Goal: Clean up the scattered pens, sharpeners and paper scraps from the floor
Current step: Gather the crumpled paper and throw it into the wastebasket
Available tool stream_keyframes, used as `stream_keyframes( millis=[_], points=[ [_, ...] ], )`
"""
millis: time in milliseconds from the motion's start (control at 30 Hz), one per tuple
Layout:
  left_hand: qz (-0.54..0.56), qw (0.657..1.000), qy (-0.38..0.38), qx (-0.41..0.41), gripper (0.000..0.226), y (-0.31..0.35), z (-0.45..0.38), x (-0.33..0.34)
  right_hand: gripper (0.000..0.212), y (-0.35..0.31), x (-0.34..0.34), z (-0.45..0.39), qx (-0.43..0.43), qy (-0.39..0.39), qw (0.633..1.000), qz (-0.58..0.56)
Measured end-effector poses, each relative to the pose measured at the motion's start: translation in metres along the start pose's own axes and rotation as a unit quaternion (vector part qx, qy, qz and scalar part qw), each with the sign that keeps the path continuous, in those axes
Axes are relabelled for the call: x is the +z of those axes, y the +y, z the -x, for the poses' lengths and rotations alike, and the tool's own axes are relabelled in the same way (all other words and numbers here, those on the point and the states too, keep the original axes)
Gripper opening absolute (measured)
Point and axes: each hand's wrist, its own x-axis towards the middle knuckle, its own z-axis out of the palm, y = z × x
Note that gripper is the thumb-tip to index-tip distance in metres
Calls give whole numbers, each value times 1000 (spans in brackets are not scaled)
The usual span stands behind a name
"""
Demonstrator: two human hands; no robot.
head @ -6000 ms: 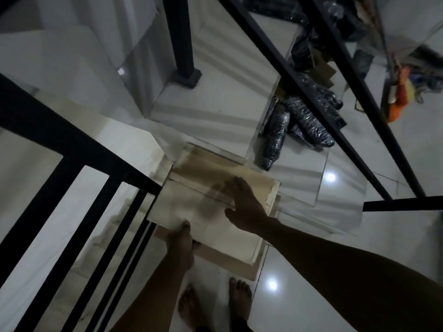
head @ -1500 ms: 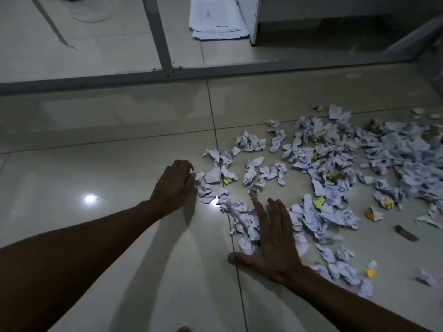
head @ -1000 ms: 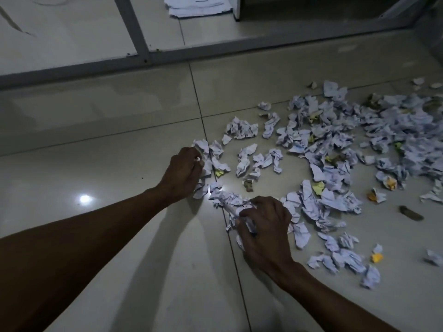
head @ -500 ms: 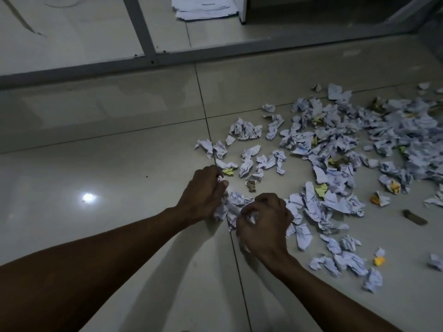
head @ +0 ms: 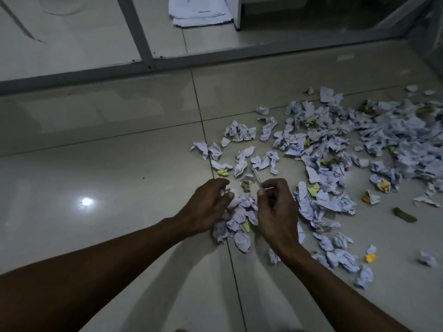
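My right hand (head: 275,207) pinches a thin clear pen (head: 257,179) between thumb and fingers, tip angled up and away over the floor (head: 119,176). My left hand (head: 208,204) is curled round a clump of crumpled paper scraps (head: 237,212) bunched between both hands. More scraps (head: 335,152) spread across the tiles to the right. A small dark object (head: 405,215) lies apart on the right; can't tell what it is. A stack of sheets (head: 199,10) lies beyond the metal frame (head: 143,32). No bin or box in view.
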Motion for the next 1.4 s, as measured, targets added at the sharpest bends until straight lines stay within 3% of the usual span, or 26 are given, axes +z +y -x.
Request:
stream_keyframes(
  millis=[200, 333, 433, 667, 933, 1033, 1100, 1200, 1300, 1400],
  points=[
    [-33, 998, 56, -13, 54, -19, -11, -27, 37, 16, -22, 12, -19, -42, 987, 157],
    [-109, 991, 62, -38, 63, -32, -35, -46, 56, 26, -34, 17, -44, -43, 980, 189],
    [-128, 987, 68, -71, 73, -36, -59, -56, 59, 27, -39, 17, -81, -59, 961, 257],
    [-113, 987, -10, -112, 64, -33, -94, -46, 70, 31, -40, 27, -82, -106, 938, 320],
    [-150, 985, -87, 24, 72, -12, -72, 0, 75, 35, -38, 23, -51, -85, 940, 326],
    [-153, 977, -145, 41, 63, 4, -66, 11, 79, 35, -38, 21, -48, -88, 939, 328],
    [-151, 975, -154, 45, 73, 5, -67, 12, 80, 34, -39, 21, -43, -94, 938, 331],
    [-141, 983, -111, 45, 82, -3, -67, 0, 69, 33, -42, 21, -38, -92, 943, 317],
    [-116, 991, -21, 63, 66, 1, -59, -11, 40, 32, -48, 17, -72, -48, 968, 236],
    [-81, 991, 44, 99, 42, 18, -55, -16, 42, 23, -56, 10, -66, -44, 994, 75]
  ],
)
